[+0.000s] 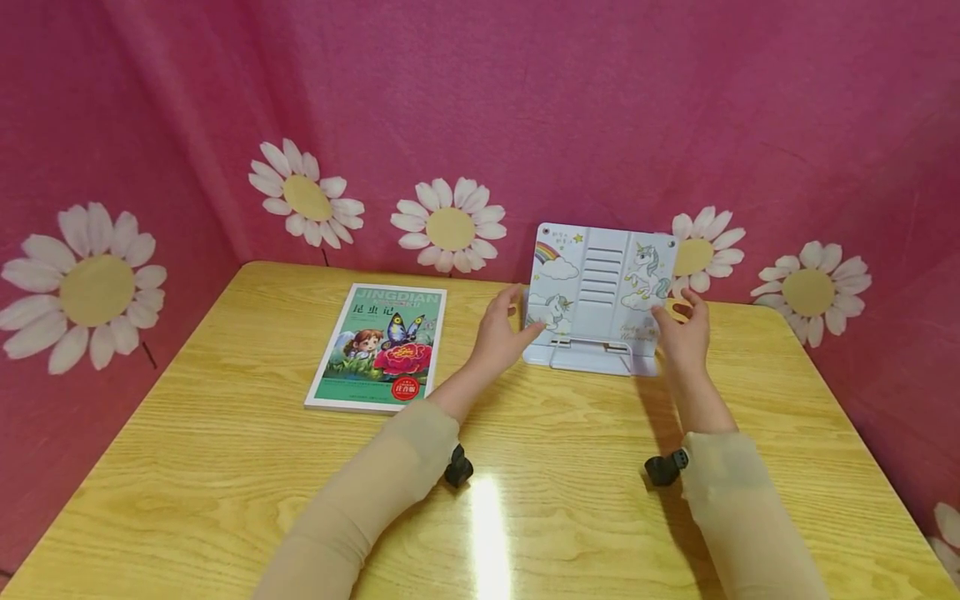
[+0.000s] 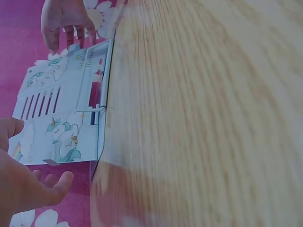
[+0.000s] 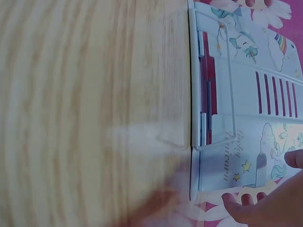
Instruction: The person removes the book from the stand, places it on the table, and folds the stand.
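A white book stand (image 1: 600, 287) with unicorn, rainbow and cloud pictures stands tilted back near the table's far edge. Slots run down its middle, and a wire page holder (image 1: 592, 354) crosses its bottom ledge. At the stand's left side is my left hand (image 1: 498, 329), thumb toward the panel and fingers spread, gripping nothing. My right hand (image 1: 684, 333) is at the opposite side with its thumb by the panel's front and its fingers loosely bent beyond the edge. In the wrist views, gaps show between the fingers and the stand's edges; whether either thumb touches the panel I cannot tell.
A green-covered book (image 1: 378, 350) with a butterfly and a red flower lies flat left of the stand. Behind the wooden table (image 1: 570, 483) hangs a pink cloth (image 1: 525, 108) printed with white daisies. Small black cameras (image 1: 457, 467) sit at both wrists.
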`<state>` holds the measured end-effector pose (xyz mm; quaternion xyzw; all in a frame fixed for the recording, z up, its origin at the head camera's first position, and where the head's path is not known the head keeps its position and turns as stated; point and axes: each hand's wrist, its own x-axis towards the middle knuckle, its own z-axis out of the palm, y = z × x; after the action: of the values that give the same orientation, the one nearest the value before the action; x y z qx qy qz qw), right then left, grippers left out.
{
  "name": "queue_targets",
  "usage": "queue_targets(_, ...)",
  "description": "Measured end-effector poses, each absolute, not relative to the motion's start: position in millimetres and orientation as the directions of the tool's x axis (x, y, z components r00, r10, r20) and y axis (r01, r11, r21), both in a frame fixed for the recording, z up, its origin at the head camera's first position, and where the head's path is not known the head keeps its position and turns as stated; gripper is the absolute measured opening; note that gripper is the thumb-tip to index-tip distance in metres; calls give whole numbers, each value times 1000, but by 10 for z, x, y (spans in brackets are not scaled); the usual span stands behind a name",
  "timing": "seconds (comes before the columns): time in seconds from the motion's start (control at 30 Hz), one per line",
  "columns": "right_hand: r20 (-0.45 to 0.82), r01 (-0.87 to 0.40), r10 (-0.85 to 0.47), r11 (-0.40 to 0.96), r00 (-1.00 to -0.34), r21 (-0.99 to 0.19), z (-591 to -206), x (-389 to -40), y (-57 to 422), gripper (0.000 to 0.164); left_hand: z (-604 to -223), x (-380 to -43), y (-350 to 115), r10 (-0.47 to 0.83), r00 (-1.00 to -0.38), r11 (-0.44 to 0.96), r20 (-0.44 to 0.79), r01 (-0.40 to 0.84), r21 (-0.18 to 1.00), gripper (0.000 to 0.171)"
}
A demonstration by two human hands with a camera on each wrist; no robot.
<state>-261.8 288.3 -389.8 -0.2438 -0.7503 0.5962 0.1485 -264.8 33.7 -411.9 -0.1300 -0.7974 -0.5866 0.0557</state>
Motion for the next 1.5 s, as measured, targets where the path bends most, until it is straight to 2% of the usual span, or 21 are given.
queue_targets(0.4, -96, 198, 508, 150, -856, -969, -3874, -2763, 2920, 45, -4205, -2823, 446, 98, -977, 277, 189, 209, 938, 67)
queue_targets(0.6, -134, 216, 503, 109, -854, -970, -3881, -2813, 2940, 32, -4240, -2896, 497, 73, -986, 270, 147, 162, 949, 67)
queue_targets(1.0, -149, 246, 511, 127, -847, -961, -3881, -2890, 2991, 7, -4228, -3004, 550, 66, -990, 267, 128, 142, 953, 59)
queue_targets(1.5, -150, 245, 501, 130, -852, -961, -3865, -2893, 2996, 8, -4151, -3037, 587, 37, -991, 313, 130, 135, 940, 46)
